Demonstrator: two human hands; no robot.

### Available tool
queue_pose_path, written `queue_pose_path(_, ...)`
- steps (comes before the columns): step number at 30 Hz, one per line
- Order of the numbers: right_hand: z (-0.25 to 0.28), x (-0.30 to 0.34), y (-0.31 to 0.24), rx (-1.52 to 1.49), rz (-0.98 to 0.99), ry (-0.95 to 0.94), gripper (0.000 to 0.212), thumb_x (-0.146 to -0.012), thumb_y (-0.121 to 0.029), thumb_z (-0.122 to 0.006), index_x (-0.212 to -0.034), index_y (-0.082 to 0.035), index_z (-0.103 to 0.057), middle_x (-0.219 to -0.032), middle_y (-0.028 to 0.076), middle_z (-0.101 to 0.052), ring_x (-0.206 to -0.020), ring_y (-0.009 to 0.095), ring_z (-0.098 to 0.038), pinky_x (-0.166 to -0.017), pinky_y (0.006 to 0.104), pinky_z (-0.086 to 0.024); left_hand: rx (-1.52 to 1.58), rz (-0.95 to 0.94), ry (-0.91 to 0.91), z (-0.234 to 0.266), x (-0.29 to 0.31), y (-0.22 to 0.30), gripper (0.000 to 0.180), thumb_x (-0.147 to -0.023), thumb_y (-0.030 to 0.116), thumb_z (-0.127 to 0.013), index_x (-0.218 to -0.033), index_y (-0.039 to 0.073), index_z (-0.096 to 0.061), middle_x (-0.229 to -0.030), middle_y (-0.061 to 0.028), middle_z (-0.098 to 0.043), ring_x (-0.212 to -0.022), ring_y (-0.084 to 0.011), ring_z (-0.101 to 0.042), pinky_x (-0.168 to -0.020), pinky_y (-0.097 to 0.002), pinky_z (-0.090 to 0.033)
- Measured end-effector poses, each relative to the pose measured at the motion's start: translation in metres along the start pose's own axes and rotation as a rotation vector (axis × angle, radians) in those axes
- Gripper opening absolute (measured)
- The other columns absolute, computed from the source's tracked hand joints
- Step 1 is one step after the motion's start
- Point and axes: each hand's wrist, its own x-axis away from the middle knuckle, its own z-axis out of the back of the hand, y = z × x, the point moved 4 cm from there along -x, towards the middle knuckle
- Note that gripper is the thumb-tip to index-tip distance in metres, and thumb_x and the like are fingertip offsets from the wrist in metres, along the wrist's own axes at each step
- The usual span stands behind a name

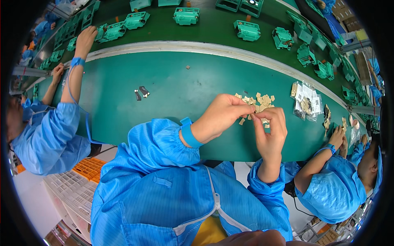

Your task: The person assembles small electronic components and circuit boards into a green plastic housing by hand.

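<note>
My left hand (225, 117) and my right hand (271, 130) meet over the green work surface (172, 115), thumbs and forefingers pinched together. Between the fingertips is something tiny and dark, mostly hidden, whose kind I cannot make out. Just beyond and beneath the fingers spreads a pile of small tan, flat pieces (266, 99). Off to the left lie a few small black parts with pale ends (143, 91). One small brownish piece (188, 67) sits alone near the far edge. A blue band circles my left wrist.
Clear plastic bags with tan pieces and printed paper (312, 102) lie to the right. Beyond a pale rail (164, 46), a dark green belt carries several teal fixtures (186, 16). Co-workers in blue sit on both sides; the left one's hand (85, 39) reaches the belt.
</note>
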Motion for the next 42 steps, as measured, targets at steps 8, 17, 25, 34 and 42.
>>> queue_pose_path(8, 0.0, 0.002, 0.004, 0.001, -0.02, -0.017, 0.022, -0.074, 0.007, -0.077, -0.086, -0.001, -0.062, -0.085, 0.011, -0.062, -0.08, 0.028, -0.06, -0.072, 0.0373, -0.047, -0.006, -0.015, -0.004, -0.001, 0.0, 0.0, 0.026, -0.09, 0.02, -0.07, -0.099, -0.004, -0.074, -0.088, -0.0043, -0.067, -0.083, -0.0095, -0.055, -0.074, -0.0239, -0.043)
queue_pose_path(17, -0.001, 0.001, 0.007, 0.003, -0.007, -0.036, 0.021, -0.074, 0.007, -0.077, -0.087, -0.001, -0.062, -0.085, 0.011, -0.062, -0.08, 0.028, -0.06, -0.072, 0.038, -0.047, -0.02, -0.003, 0.004, 0.001, -0.004, -0.005, 0.026, -0.091, 0.02, -0.071, -0.099, -0.004, -0.074, -0.089, -0.0048, -0.068, -0.084, -0.0097, -0.056, -0.074, -0.0237, -0.044)
queue_pose_path(25, 0.0, 0.006, 0.008, -0.001, 0.022, -0.049, 0.022, -0.075, 0.006, -0.076, -0.088, -0.001, -0.061, -0.085, 0.012, -0.061, -0.079, 0.029, -0.059, -0.071, 0.0385, -0.047, 0.025, -0.018, 0.026, 0.002, -0.007, -0.003, 0.026, -0.091, 0.021, -0.071, -0.099, -0.003, -0.075, -0.089, -0.0044, -0.069, -0.082, -0.0094, -0.056, -0.073, -0.0233, -0.043)
queue_pose_path(34, 0.002, 0.004, 0.012, 0.011, 0.001, -0.06, 0.019, -0.077, 0.005, -0.074, -0.09, -0.001, -0.061, -0.087, 0.012, -0.061, -0.082, 0.03, -0.058, -0.074, 0.0393, -0.046, -0.098, -0.011, 0.028, -0.004, -0.003, -0.003, 0.027, -0.093, 0.019, -0.069, -0.102, -0.006, -0.073, -0.094, -0.0079, -0.071, -0.09, -0.0113, -0.063, -0.078, -0.0249, -0.05)
queue_pose_path(42, 0.001, 0.006, 0.009, 0.024, 0.033, -0.131, 0.019, -0.079, 0.006, -0.071, -0.09, -0.001, -0.058, -0.088, 0.013, -0.06, -0.082, 0.031, -0.057, -0.074, 0.0399, -0.046, -0.024, -0.041, 0.045, -0.001, -0.01, -0.007, 0.025, -0.093, 0.018, -0.07, -0.101, -0.005, -0.073, -0.093, -0.0075, -0.071, -0.085, -0.0105, -0.063, -0.074, -0.0244, -0.05)
